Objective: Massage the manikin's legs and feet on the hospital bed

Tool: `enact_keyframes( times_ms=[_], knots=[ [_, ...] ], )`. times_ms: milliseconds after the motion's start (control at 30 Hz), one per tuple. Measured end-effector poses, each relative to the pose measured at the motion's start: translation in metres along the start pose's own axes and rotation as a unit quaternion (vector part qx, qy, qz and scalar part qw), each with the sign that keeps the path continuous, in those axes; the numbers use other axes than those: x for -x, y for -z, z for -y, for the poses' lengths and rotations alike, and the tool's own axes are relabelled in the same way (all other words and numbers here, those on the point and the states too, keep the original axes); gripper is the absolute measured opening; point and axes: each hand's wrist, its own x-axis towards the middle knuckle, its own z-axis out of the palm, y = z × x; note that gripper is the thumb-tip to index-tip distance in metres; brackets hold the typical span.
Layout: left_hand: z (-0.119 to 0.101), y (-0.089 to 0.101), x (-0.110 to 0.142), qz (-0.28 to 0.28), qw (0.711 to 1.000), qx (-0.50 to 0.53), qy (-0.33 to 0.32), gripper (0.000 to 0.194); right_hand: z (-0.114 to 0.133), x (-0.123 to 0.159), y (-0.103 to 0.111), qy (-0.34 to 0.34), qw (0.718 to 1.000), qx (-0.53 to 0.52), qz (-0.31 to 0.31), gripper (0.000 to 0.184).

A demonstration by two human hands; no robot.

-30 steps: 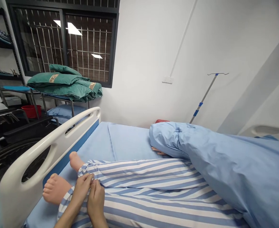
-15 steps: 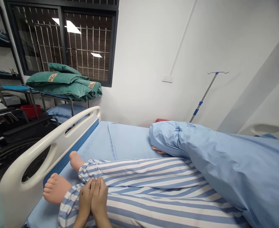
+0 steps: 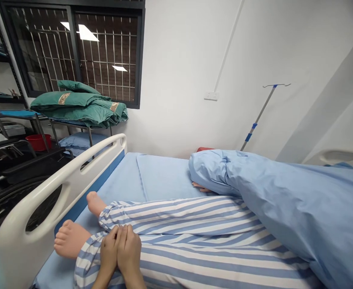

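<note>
Right now both hands are down on the striped pyjama trousers (image 3: 200, 257), the left hand (image 3: 108, 257) and the right hand (image 3: 128, 253) side by side and touching along their edges. The fingers (image 3: 125, 237) lie closed together, tips pointing up the bed, right where the near leg meets the far leg. Are they pinching cloth? From this head view I can't tell; there's no clear fold caught between them.

The trousers are on a pair of legs lying on the bed, the near foot (image 3: 70, 239) and far foot (image 3: 94, 204) bare and smooth, looking moulded, like a manikin's. The near cuff (image 3: 84, 251) sits just beside the hands, with the far cuff (image 3: 108, 216) a little beyond.

That cotton looks soft, light and slack, so it should bunch easily, and it would likely slide over the smooth leg. The cuff hems look like the surest place to take hold, while the legs underneath should feel much heavier than the cloth.

Up the bed, a blue blanket (image 3: 269, 200) covers the rest of the body, a hand (image 3: 199, 187) just poking out from under it. A white bed rail (image 3: 59, 172) runs along the left side, and a drip stand (image 3: 256, 118) stands against the wall.
</note>
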Motion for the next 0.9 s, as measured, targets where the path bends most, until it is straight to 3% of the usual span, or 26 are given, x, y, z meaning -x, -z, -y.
enact_keyframes(
  times_ms=[167,267,333,400,467,500,600,700,900],
  knots=[
    [0.002,-0.002,-0.004,0.01,0.999,0.026,0.025,0.025,-0.005,0.0,-0.003,-0.008,1.0,-0.017,-0.017,0.036],
    [-0.01,0.0,-0.014,0.052,0.988,0.127,0.077,0.026,-0.008,-0.002,-0.005,-0.026,0.999,-0.017,-0.045,0.037],
    [-0.026,0.004,-0.021,0.084,0.955,0.232,0.162,0.03,-0.01,-0.003,-0.007,-0.032,0.998,-0.019,-0.057,0.038],
    [-0.041,0.007,-0.026,0.102,0.904,0.336,0.244,0.034,-0.012,-0.004,-0.009,-0.032,0.997,-0.029,-0.056,0.039],
    [-0.049,0.007,-0.027,0.094,0.87,0.394,0.28,0.036,-0.013,-0.004,-0.01,-0.035,0.997,-0.047,-0.052,0.039],
    [-0.049,0.005,-0.026,0.074,0.87,0.401,0.278,0.035,-0.014,-0.004,-0.01,-0.039,0.996,-0.058,-0.052,0.039],
    [-0.037,-0.006,-0.017,0.01,0.916,0.345,0.206,0.031,-0.015,-0.004,-0.009,-0.053,0.993,-0.09,-0.054,0.038],
    [-0.019,-0.017,-0.008,0.007,0.961,0.253,0.111,0.03,-0.016,-0.004,-0.007,-0.061,0.988,-0.131,-0.055,0.036],
    [-0.014,-0.02,-0.004,0.02,0.991,0.128,0.04,0.032,-0.02,-0.006,-0.005,-0.064,0.969,-0.234,-0.043,0.033]
  ],
)
